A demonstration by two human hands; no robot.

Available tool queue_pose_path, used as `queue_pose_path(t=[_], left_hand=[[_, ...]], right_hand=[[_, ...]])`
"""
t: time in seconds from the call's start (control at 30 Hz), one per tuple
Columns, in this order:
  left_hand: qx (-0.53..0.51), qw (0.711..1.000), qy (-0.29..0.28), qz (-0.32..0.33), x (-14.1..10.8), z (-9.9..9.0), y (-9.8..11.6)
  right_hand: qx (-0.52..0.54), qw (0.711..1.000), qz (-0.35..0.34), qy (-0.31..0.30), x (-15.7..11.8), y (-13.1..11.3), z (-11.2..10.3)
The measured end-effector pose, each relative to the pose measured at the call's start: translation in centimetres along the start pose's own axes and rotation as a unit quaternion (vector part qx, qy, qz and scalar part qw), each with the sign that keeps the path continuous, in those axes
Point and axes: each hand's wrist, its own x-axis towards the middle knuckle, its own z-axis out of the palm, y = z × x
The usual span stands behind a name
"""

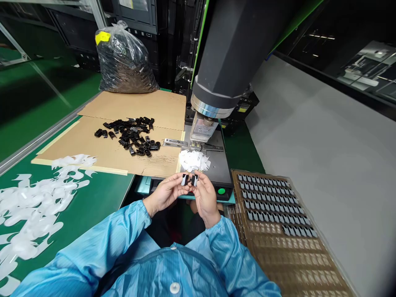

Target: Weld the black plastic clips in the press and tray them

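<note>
Close together in front of the machine, my two hands each pinch a small black-and-grey plastic part. The left part (185, 180) sits between the fingertips of my left hand (167, 190). My right hand (204, 196) grips the right part (194, 180), a little apart from the other one. Just beyond my fingertips lies a heap of white film pieces (194, 160) on the machine's grey base (221, 167). Above that heap is the metal head of the machine (202, 128), over a metal fixture (195, 145). My fingers partly cover both parts.
Black curved parts (136, 134) are piled on taped cardboard (167, 165). White film scraps (34, 210) spread over the green table at left. A bag of dark parts (125, 62) stands behind. At right, a brown tray (266, 251) holds rows of grey parts. A green button (221, 191) faces me.
</note>
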Motion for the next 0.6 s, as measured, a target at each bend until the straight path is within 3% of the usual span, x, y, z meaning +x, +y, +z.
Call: queue_pose_path(t=[0.23, 0.37, 0.5, 0.6], left_hand=[[0.025, 0.999, 0.021, -0.001, 0.2, -0.1, 0.0], [0.089, 0.994, 0.061, 0.002, -0.4, 0.2, -0.5], [0.174, 0.982, 0.072, 0.020, -1.2, -0.2, -1.9], [0.227, 0.973, 0.043, -0.010, -1.5, -0.4, -2.7]], right_hand=[[-0.016, 1.000, 0.001, -0.012, 0.4, 0.6, -0.4], [-0.140, 0.987, -0.080, 0.009, -0.3, 1.5, -1.0], [-0.401, 0.908, -0.123, -0.001, -2.4, 1.6, -1.2], [-0.497, 0.855, -0.149, 0.005, -3.6, 1.5, -1.6]])
